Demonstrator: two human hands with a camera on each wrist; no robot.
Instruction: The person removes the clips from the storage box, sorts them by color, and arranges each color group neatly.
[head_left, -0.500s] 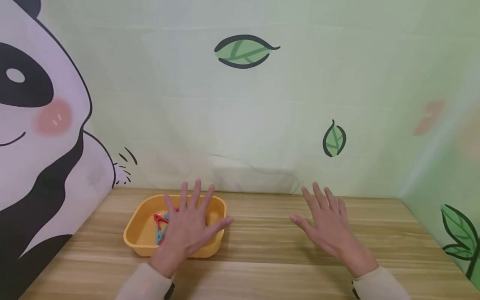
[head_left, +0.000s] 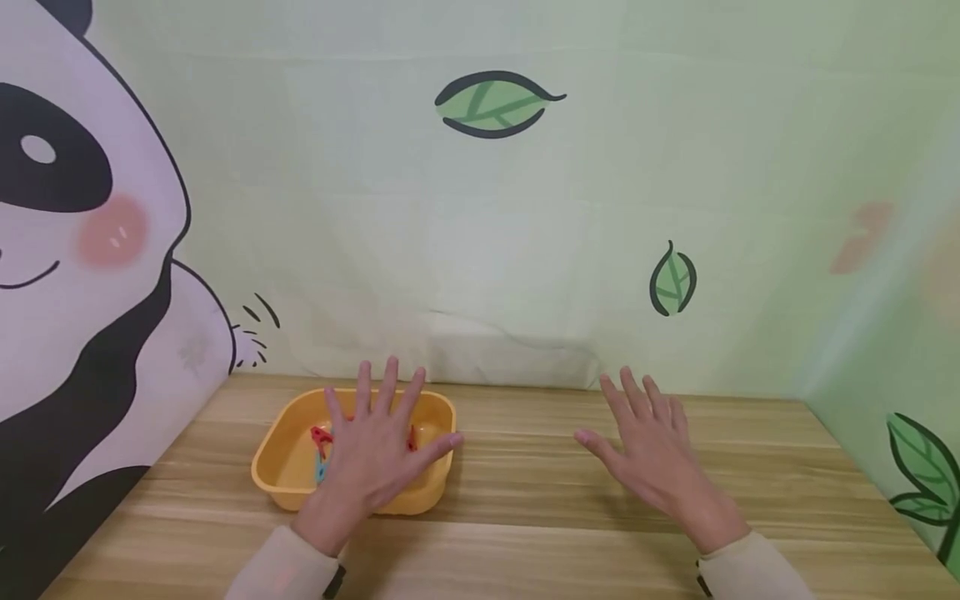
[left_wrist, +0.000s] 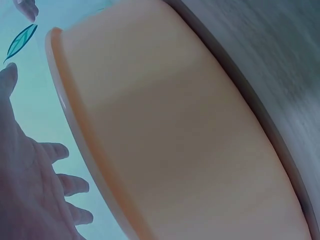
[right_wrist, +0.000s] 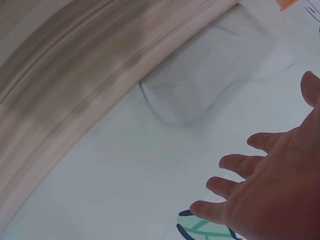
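Note:
My left hand (head_left: 371, 458) hovers above a yellow plastic basin (head_left: 281, 475), fingers spread and holding nothing. Inside the basin lie red clips (head_left: 321, 435) and blue clips (head_left: 321, 471), partly hidden beneath that hand; they look like clothespins. In the left wrist view, the basin's outer wall (left_wrist: 165, 125) fills the middle, with the spread left hand (left_wrist: 30, 170) at its side. Over the wooden table, to the right of the basin, my right hand (head_left: 660, 467) is held with fingers apart. The right wrist view shows this hand (right_wrist: 280, 185) with nothing in its grasp.
The wooden table (head_left: 525, 558) runs back to a pale green cloth backdrop (head_left: 525, 250) printed with leaves. A large printed panda (head_left: 150, 350) covers the left side. Another printed side panel (head_left: 885, 350) borders the table on the right.
Both hands have shifted very slightly left in the head view, while the basin and backdrop appear slightly further right. Both hands stay spread, and nothing has been picked up.

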